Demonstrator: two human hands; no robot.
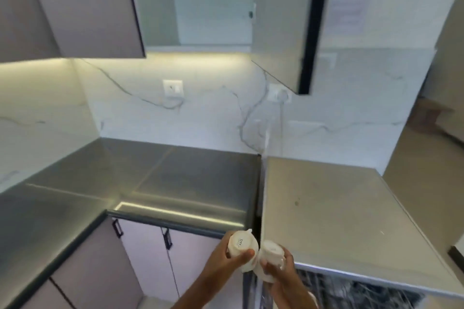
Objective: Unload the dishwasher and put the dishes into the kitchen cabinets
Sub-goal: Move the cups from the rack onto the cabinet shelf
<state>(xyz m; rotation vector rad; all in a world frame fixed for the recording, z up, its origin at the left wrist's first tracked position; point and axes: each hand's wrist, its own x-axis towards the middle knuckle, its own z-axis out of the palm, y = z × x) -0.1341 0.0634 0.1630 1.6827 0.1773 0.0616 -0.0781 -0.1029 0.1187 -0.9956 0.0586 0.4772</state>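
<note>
Only the head view is given, and it is blurred by motion. At the bottom centre of the frame, two white cups are held bottom-up, one in each hand. The left cup (241, 246) is gripped by the left hand (226, 261), whose fingers (244, 256) are curled round its side. The right cup (270, 262) is gripped by the right hand (283, 271), fingers wrapped round it likewise. The two cups are seen touching or very nearly touching each other.

The open cabinet (200, 7) is found at the upper centre of the frame, well above the hands, its door (283, 32) swung out toward the upper right. Below it, the steel bench (175, 178) fills the middle left, and a paler bench top (339, 208) the middle right. The dishwasher rack (351, 288) is glimpsed under that top at the lower right; what remains in it cannot be made out.

Several risks may be judged from this. A chip could be caused if the cups are knocked together while being lifted. The right cup is close to the edge of the paler bench top and could be struck against it on the way up. The lower corner of the open door hangs in the likely path, so a cup or a wrist could be caught on it. With both hands occupied, a slipping cup could not be steadied.
</note>
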